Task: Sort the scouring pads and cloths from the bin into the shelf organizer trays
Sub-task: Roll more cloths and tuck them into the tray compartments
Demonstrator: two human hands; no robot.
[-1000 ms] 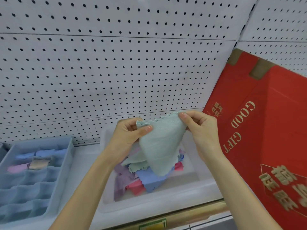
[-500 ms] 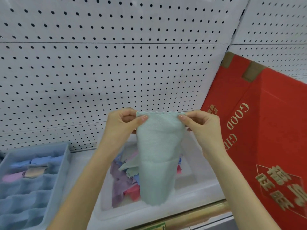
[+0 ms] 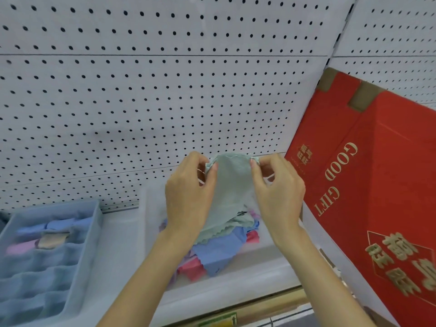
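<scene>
1. Holding the mint-green cloth (image 3: pixel 232 185) up by its top edge, above the bin (image 3: pixel 236 295). My left hand (image 3: pixel 188 197) pinches the left corner between thumb and curled fingers. My right hand (image 3: pixel 278 194) pinches the right corner the same way. Neither of my hands carries anything else.
2. The cloth hangs between the hands, its top edge slack and slightly bunched, not taut. Its scalloped hem lies low over the heap. I cannot tell whether it rests on the heap or hangs just clear.
3. Judgement: the two-corner hold lets the cloth hang flat, so it can be folded small enough for a compartment. With the hands this near each other, a fold looks about to start.
4. Bin contents: a loose heap, with a blue cloth (image 3: pixel 219 251) on top, a pink cloth (image 3: pixel 191 270) at the front and lilac pieces at the left. I can make out no scouring pads.
5. The grey-blue organizer tray (image 3: pixel 90 244) sits left of the bin on the same shelf (image 3: pixel 118 244), with a strip of white shelf between them. Its back cells hold folded blue cloths (image 3: pixel 59 224), a beige cloth (image 3: pixel 53 239) and a pink folded cloth (image 3: pixel 20 247). Judging by the heap, the sorting is at an early stage.
6. Surroundings: a white pegboard (image 3: pixel 165 102) backs the shelf. A red gift carton (image 3: pixel 377 185) leans tilted just right of the bin. A yellow-green label (image 3: pixel 219 320) sits on the shelf's front edge.
</scene>
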